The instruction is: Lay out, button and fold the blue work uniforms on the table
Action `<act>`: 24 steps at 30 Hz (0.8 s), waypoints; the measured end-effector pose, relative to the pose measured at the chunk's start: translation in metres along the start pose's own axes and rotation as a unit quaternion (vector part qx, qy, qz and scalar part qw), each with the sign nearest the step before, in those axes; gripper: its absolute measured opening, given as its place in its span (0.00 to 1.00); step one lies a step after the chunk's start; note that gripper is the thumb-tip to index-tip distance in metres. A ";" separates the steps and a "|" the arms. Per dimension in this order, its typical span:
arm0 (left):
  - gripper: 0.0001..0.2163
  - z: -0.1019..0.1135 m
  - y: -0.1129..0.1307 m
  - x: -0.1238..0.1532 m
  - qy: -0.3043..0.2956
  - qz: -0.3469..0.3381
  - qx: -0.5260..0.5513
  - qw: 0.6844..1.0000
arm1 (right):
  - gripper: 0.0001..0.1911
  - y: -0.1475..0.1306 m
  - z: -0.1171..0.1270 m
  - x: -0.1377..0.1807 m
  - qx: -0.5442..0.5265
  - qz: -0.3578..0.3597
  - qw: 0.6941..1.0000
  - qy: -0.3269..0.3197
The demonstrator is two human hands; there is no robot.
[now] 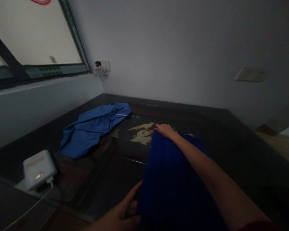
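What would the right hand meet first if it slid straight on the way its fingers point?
The right hand points up-left off the dark blue cloth; likely only bare dark table with its pale inlay first, then probably the crumpled blue garment.

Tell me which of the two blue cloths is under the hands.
The darker blue cloth, lying flat nearest the camera: the right hand rests on its far edge, the left hand at its near corner. The lighter blue cloth lies crumpled, untouched.
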State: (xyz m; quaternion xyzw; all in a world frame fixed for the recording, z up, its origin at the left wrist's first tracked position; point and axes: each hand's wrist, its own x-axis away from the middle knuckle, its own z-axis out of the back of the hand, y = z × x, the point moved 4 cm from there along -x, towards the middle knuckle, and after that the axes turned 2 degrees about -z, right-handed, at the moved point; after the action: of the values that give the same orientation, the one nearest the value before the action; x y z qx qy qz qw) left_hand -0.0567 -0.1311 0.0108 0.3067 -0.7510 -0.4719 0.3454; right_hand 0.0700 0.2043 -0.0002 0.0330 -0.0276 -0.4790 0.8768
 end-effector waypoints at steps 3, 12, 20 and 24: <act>0.41 -0.005 -0.001 0.000 0.012 -0.004 0.022 1.000 | 0.22 0.001 -0.004 0.002 -0.004 -0.013 1.000 0.008; 0.28 0.026 0.015 0.005 0.186 -0.078 -0.281 0.938 | 0.21 0.000 -0.009 0.008 -0.037 -0.028 0.998 0.051; 0.21 -0.039 0.051 -0.062 -0.066 -0.210 -0.603 0.767 | 0.18 0.003 -0.009 0.004 -0.068 -0.001 0.996 0.052; 0.23 -0.036 0.028 -0.079 -0.079 -0.195 -0.648 0.732 | 0.18 0.006 -0.008 0.003 -0.073 -0.005 0.996 0.044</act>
State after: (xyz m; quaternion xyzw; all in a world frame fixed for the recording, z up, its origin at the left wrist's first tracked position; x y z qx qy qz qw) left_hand 0.0137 -0.0766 0.0293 0.1095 -0.2110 -0.9238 0.3001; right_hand 0.0770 0.2056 -0.0080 -0.0097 0.0464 -0.4820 0.8749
